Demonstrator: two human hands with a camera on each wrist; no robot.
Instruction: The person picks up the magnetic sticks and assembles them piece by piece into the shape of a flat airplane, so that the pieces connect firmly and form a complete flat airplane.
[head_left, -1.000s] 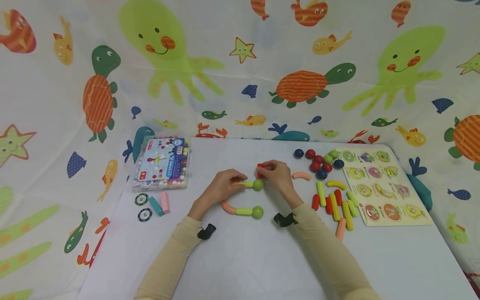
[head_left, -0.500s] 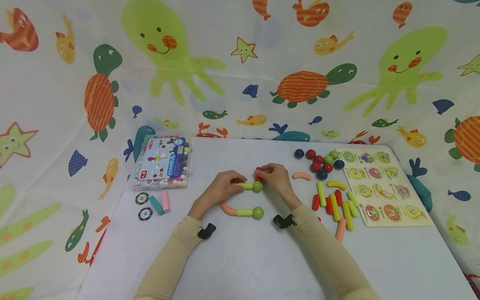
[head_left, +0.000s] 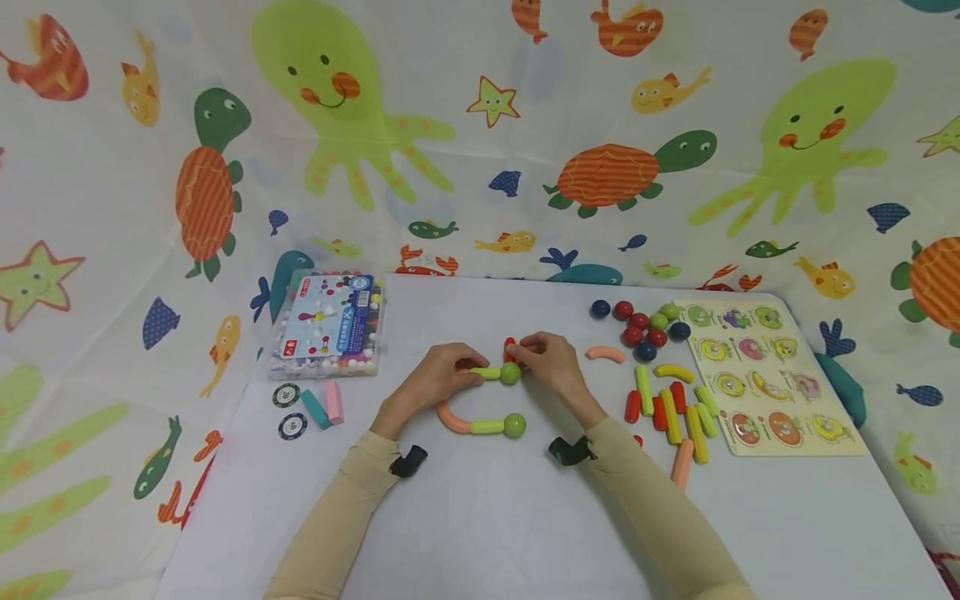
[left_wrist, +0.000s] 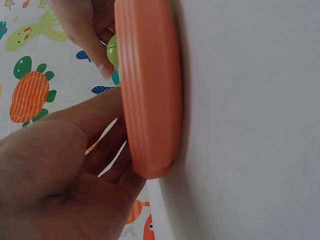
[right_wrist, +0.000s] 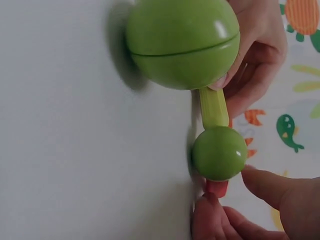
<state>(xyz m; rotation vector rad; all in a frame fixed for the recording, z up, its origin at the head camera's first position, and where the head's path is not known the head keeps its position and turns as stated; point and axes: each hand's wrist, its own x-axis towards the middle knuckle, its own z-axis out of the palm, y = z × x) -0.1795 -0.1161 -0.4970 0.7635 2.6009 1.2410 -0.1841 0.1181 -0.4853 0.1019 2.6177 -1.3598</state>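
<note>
Between its fingers my left hand (head_left: 441, 372) pinches a yellow-green rod (head_left: 490, 373), which ends in a green ball (head_left: 510, 373). My right hand (head_left: 552, 360) holds a short red rod (head_left: 509, 348) against the far side of that ball; whether the two are joined cannot be told. Nearer me lies a second yellow-green rod (head_left: 487, 427) with its own green ball (head_left: 514, 426). It continues into a curved orange stick (head_left: 452, 418) that bends back under my left hand. In the left wrist view this orange stick (left_wrist: 151, 90) covers part of the left fingers.
To the right are loose red, blue and green balls (head_left: 632, 336), several rods (head_left: 672, 416) and a fruit puzzle board (head_left: 810, 440). A curved orange piece (head_left: 605, 354) lies beside my right hand. Leftward are a bead box (head_left: 326, 325), two chips (head_left: 292, 427) and two small blocks (head_left: 333, 402).
My right hand has shifted left and slightly toward me, bringing the red rod from beside the green ball to its far side. My left hand has barely moved, still gripping its rod.
</note>
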